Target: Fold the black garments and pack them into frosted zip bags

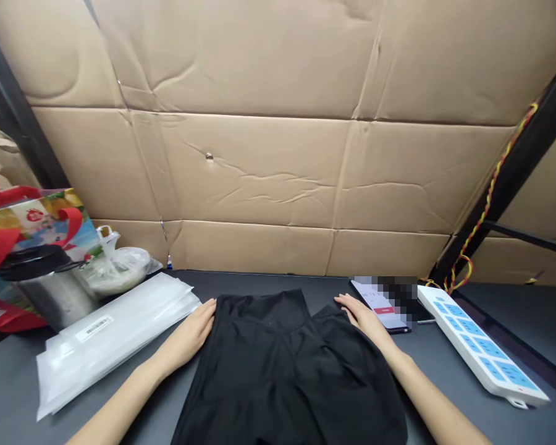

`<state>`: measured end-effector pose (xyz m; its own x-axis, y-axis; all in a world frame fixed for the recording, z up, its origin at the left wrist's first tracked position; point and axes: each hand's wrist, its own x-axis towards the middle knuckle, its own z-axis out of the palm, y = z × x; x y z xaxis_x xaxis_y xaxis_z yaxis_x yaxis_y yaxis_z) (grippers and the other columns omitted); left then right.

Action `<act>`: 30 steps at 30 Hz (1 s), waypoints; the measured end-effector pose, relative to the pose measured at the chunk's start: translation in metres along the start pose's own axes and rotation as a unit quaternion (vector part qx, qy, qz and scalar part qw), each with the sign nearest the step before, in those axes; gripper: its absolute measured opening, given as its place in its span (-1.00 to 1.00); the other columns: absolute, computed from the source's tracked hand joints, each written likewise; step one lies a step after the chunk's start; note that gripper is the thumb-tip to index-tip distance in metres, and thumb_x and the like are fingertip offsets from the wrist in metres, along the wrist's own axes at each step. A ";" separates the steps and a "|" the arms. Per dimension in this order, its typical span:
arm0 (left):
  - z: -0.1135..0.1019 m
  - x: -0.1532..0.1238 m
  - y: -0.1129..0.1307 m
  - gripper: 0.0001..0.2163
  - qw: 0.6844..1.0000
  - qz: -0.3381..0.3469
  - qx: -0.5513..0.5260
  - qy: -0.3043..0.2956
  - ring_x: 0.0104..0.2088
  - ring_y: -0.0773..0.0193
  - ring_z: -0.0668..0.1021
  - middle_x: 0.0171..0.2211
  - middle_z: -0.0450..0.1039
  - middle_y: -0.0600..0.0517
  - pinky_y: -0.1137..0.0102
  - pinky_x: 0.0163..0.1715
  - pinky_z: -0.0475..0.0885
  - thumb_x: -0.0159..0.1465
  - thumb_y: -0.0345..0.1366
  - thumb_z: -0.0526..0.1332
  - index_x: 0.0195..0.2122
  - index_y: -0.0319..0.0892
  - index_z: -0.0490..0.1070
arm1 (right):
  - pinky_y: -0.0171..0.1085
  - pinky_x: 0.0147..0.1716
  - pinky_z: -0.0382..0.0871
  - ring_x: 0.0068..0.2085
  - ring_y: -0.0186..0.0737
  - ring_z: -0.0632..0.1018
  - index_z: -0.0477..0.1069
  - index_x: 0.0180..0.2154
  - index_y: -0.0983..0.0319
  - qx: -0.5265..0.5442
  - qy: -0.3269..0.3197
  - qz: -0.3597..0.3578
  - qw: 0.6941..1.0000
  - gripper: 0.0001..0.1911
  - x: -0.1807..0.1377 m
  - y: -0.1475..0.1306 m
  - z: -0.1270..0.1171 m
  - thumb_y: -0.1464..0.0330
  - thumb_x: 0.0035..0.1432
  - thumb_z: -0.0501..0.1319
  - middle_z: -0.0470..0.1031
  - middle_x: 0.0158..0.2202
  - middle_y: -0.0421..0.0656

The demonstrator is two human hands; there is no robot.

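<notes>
A pair of black pants (269, 371) lies spread on the dark table, with its waistband at the far end and its lower part running out of view. The waistband dips to a notch right of the middle, and folds run down the fabric. My left hand (192, 334) rests flat at the upper left edge of the pants, fingertips touching the fabric beside the waistband. At the upper right edge, my right hand (361, 315) lies with fingers stretched out against the waistband corner. Neither hand grips the cloth, as far as the visible fingers show.
Clear plastic bags (115, 337) with a barcode label lie at left. Behind them stand a steel tumbler (58, 296), a tied plastic bag (118, 269) and a colourful shopping bag (41, 216). A phone (382, 306) and a white power strip (482, 346) lie right. Cardboard (259, 173) backs the table.
</notes>
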<state>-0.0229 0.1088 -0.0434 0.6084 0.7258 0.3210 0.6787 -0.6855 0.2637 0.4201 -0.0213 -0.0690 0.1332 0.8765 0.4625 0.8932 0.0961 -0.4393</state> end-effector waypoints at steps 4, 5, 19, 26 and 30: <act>-0.004 0.000 0.003 -0.56 1.000 -0.016 -0.009 -0.011 0.22 0.10 0.30 0.23 0.23 -0.10 0.17 0.21 0.21 0.38 -0.19 -0.10 0.19 -0.23 0.26 | -0.02 0.15 0.28 0.17 -0.08 0.39 0.43 0.01 0.16 0.002 -0.003 0.001 1.000 -0.60 0.000 0.000 0.000 0.27 0.25 -0.05 0.45 0.08 -0.08; -0.005 0.000 0.004 -0.57 1.000 -0.015 -0.013 -0.009 0.22 0.10 0.31 0.23 0.24 -0.09 0.17 0.20 0.21 0.38 -0.19 -0.09 0.19 -0.21 0.26 | -0.02 0.15 0.28 0.17 -0.08 0.39 0.43 0.00 0.16 0.002 -0.004 0.001 1.000 -0.60 0.000 0.000 -0.001 0.27 0.25 -0.05 0.45 0.08 -0.08; -0.008 0.000 0.007 -0.57 1.000 -0.010 -0.014 -0.013 0.22 0.10 0.31 0.23 0.23 -0.08 0.17 0.21 0.21 0.37 -0.20 -0.09 0.21 -0.21 0.24 | 0.01 0.15 0.27 0.17 -0.07 0.38 0.44 -0.01 0.14 0.007 -0.006 -0.005 1.000 -0.62 0.000 0.004 0.001 0.31 0.23 -0.03 0.46 0.08 -0.08; -0.008 -0.001 0.007 -0.58 1.000 -0.006 -0.018 -0.008 0.22 0.09 0.31 0.23 0.24 -0.08 0.18 0.20 0.22 0.38 -0.20 -0.08 0.20 -0.19 0.25 | 0.00 0.15 0.27 0.17 -0.08 0.38 0.44 -0.01 0.14 0.008 -0.003 -0.006 1.000 -0.62 0.000 0.004 0.001 0.32 0.23 -0.02 0.46 0.07 -0.09; -0.009 0.000 0.009 -0.59 1.000 -0.006 -0.019 -0.009 0.22 0.09 0.31 0.23 0.25 -0.06 0.16 0.20 0.22 0.38 -0.20 -0.08 0.20 -0.17 0.26 | 0.02 0.15 0.28 0.16 -0.06 0.39 0.44 -0.01 0.16 0.008 -0.002 -0.007 1.000 -0.61 0.000 0.004 0.001 0.30 0.24 -0.04 0.46 0.07 -0.06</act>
<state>-0.0211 0.1022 -0.0329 0.6081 0.7342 0.3021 0.6696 -0.6787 0.3015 0.4230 -0.0202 -0.0716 0.1191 0.8774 0.4648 0.8878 0.1155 -0.4455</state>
